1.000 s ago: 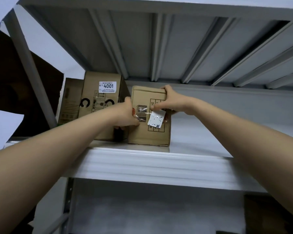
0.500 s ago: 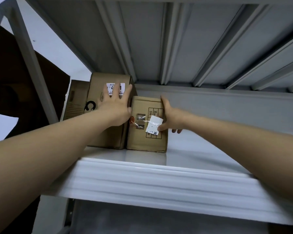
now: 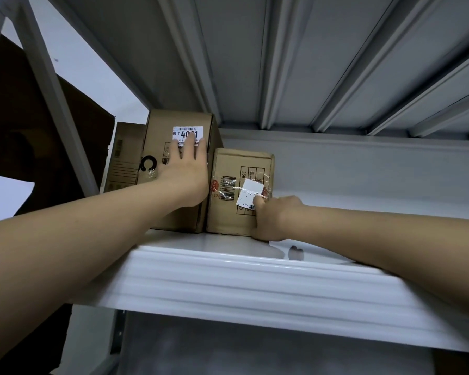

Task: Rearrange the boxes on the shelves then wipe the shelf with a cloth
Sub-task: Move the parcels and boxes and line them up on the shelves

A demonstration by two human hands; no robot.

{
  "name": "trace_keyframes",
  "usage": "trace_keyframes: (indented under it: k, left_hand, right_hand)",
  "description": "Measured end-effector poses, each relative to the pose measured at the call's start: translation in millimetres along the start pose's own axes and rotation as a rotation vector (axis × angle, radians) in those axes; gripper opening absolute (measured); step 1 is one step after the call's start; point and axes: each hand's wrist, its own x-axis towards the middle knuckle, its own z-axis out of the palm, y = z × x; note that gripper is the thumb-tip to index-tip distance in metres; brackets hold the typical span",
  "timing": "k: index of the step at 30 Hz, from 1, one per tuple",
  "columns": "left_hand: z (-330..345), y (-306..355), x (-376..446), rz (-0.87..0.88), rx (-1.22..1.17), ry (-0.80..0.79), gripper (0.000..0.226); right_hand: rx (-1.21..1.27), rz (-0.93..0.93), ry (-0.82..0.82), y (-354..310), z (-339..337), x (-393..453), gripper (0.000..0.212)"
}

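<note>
Boxes sit side by side on the shelf [image 3: 228,277]: left hand [image 3: 186,171] presses flat on the big box [image 3: 173,212], steadying it; right hand [image 3: 271,220] curls round the small box [image 3: 236,169], nudging it flush.

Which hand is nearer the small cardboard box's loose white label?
Right. The right hand grips the small cardboard box just below the loose white label; the left hand presses the neighbouring tall cardboard box.

Boxes [image 3: 241,190] are plain matt brown cardboard with paper labels and shiny clear tape; shelf [image 3: 228,282] is smooth, glossy white-painted metal.
</note>
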Motion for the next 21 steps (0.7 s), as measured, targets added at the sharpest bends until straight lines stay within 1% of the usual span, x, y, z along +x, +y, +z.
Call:
trace_keyframes:
  k: [7,10,12,13,15,17,19,21]
  left_hand:
    - [1,1,-2,-0.003,0.026,0.003,0.08]
    - [1,0,-2,0.006,0.059,0.02,0.081]
    - [1,-1,-2,0.004,0.069,0.026,0.081]
    - [1,0,-3,0.002,0.071,0.028,0.081]
    - [2,1,-4,-0.003,0.076,0.03,0.081]
    - [2,2,-5,-0.006,0.074,0.028,0.08]
    - [2,2,-5,-0.008,0.067,0.029,0.081]
    - [1,2,-5,-0.014,0.063,0.034,0.081]
  right_hand:
    - [-0.069,-0.024,-0.168,-1,-4,-6,0.051]
    - [-0.132,-0.121,-0.245,1,-8,-8,0.04]
    - [-0.251,-0.225,-0.288,2,-11,-10,0.031]
    - [-0.355,-0.288,-0.296,1,-11,-12,0.03]
    - [-0.589,-0.419,-0.274,1,-7,-9,0.029]
    - [-0.684,-0.494,-0.246,3,-1,-3,0.018]
    - [-0.644,-0.488,-0.238,6,0,-2,0.017]
    - [-0.477,-0.453,-0.213,8,3,-1,0.028]
